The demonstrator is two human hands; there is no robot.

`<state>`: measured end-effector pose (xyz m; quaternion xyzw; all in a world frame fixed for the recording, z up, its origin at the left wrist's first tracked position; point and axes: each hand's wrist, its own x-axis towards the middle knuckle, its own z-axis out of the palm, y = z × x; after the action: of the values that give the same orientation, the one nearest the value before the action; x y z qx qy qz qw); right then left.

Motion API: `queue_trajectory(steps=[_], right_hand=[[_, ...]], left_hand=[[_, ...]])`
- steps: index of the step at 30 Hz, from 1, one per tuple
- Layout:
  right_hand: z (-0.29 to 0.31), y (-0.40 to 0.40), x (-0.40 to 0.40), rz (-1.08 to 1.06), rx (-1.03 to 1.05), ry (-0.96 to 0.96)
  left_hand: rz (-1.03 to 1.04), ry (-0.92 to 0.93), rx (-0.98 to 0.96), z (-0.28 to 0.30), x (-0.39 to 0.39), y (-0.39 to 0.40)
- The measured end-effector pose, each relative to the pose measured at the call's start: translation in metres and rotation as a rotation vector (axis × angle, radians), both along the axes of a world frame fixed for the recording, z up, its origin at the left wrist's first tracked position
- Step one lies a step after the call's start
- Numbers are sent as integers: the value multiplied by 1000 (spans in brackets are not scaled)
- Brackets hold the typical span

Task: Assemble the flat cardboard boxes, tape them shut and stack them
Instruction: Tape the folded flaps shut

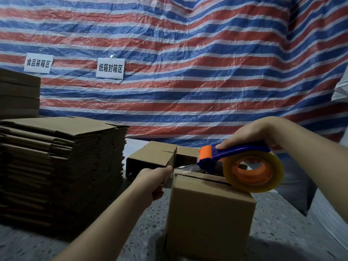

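Note:
An assembled cardboard box [209, 219] stands on the speckled floor in front of me, flaps folded shut with a dark seam across its top. My right hand [252, 132] grips the blue handle of a tape dispenser [235, 159] whose clear tape roll [254, 171] rests on the box's top right. A strip of clear tape [185, 167] stretches from the dispenser's orange head to my left hand [154, 180], which pinches the tape's free end at the box's far left top corner.
A tall stack of flat cardboard boxes [62, 166] fills the left, with more cardboard [18, 93] behind it. An open-ended box [152, 161] lies beyond the working box. A striped tarp [188, 72] with two paper signs hangs behind. White material [331, 213] sits at right.

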<state>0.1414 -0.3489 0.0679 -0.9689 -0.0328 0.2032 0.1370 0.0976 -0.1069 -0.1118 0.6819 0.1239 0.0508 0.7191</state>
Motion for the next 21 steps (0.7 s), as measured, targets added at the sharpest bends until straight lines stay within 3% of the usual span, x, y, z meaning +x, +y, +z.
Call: queue_trajectory(steps=[21], right_hand=[[0,6,-7,27,28,-3]], left_hand=[[-148,91,-60,-26,-2,-9]])
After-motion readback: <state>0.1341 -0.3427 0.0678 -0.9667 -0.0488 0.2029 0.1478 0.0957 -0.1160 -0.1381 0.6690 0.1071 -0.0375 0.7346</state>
